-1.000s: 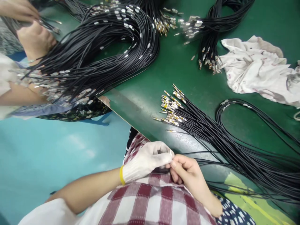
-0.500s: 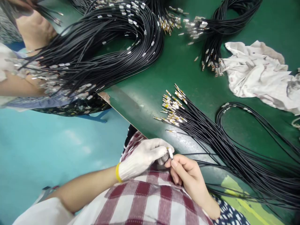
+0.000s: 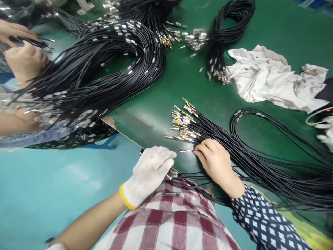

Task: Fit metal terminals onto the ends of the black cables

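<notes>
My left hand (image 3: 153, 170), in a white knit glove with a yellow cuff, is at the table edge with its fingers curled together. Just below its thumb lie the metal ends of several black cables (image 3: 173, 174); whether the fingers grip anything is hidden. My bare right hand (image 3: 214, 161) pinches a single black cable just behind its metal terminal (image 3: 185, 150), which points left over the green table. Beside this hand lies a large bundle of black cables (image 3: 223, 137), its silver and yellow terminals (image 3: 183, 121) fanned out to the left.
A co-worker's hands (image 3: 26, 62) are at the upper left, by a big looped cable bundle (image 3: 153, 66). More cable coils (image 3: 234, 31) lie at the back. A crumpled white cloth (image 3: 273, 76) is on the green table (image 3: 145, 118) at right.
My hands have moved apart. The right hand has gone up and right, bringing a cable end to the bundle on the table. The left hand has shifted slightly left, away from the white-tagged end.
</notes>
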`<move>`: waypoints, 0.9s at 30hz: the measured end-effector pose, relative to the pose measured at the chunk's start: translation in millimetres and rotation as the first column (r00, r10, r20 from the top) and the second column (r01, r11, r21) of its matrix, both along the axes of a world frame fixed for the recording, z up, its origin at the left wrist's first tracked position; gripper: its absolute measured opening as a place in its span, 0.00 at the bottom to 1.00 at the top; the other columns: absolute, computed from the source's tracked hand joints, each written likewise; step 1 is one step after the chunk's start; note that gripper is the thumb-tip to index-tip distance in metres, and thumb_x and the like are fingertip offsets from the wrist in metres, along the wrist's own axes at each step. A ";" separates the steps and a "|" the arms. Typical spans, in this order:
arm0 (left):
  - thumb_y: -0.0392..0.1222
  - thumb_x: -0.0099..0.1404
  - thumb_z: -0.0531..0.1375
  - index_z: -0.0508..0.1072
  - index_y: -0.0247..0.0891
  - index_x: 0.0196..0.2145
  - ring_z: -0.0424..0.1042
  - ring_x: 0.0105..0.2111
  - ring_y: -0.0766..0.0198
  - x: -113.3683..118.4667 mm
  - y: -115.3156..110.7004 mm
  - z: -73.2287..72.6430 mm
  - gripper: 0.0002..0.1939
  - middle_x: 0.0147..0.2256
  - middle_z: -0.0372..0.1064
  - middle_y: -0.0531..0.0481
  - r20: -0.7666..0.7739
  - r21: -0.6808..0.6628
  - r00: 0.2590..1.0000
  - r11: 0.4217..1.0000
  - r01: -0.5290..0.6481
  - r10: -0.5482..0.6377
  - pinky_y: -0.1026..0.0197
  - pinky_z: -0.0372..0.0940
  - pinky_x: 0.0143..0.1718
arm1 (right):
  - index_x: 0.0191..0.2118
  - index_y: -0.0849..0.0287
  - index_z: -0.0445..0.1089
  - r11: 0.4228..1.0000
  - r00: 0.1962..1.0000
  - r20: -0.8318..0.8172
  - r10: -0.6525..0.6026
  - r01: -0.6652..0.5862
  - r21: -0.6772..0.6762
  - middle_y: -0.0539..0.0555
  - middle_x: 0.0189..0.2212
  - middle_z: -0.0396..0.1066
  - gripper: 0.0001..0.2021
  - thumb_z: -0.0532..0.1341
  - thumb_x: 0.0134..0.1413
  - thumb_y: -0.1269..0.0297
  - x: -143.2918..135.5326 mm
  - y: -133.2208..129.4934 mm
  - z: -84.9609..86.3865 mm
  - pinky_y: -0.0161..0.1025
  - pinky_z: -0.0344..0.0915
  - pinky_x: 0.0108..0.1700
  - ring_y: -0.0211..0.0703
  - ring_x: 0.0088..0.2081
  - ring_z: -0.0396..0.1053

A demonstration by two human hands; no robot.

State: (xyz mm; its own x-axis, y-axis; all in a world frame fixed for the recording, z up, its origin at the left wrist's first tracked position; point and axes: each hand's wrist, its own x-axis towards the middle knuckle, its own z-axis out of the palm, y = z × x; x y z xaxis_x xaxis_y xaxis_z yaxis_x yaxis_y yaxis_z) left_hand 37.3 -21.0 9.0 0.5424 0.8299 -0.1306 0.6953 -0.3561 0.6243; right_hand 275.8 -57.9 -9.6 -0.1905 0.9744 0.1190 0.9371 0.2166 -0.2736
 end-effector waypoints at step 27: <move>0.37 0.71 0.49 0.69 0.39 0.31 0.65 0.35 0.65 8.3 -7.1 5.8 0.12 0.32 0.66 0.55 0.215 -0.407 0.976 0.905 0.126 -0.040 0.63 0.57 0.42 | 0.33 0.57 0.69 0.709 0.538 -0.718 -0.442 -0.281 -0.647 0.49 0.20 0.73 0.16 0.51 0.70 0.57 -34.0 -27.0 26.1 0.34 0.62 0.25 0.38 0.20 0.67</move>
State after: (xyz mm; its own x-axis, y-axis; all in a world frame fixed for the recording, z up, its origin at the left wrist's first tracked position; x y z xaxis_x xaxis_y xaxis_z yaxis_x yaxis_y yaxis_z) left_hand 45.6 -28.0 14.7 0.6575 0.6741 -0.3367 0.5218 -0.0849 0.8488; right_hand 241.8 -84.9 16.5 -0.2818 0.8403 -0.4632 0.2258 -0.4111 -0.8832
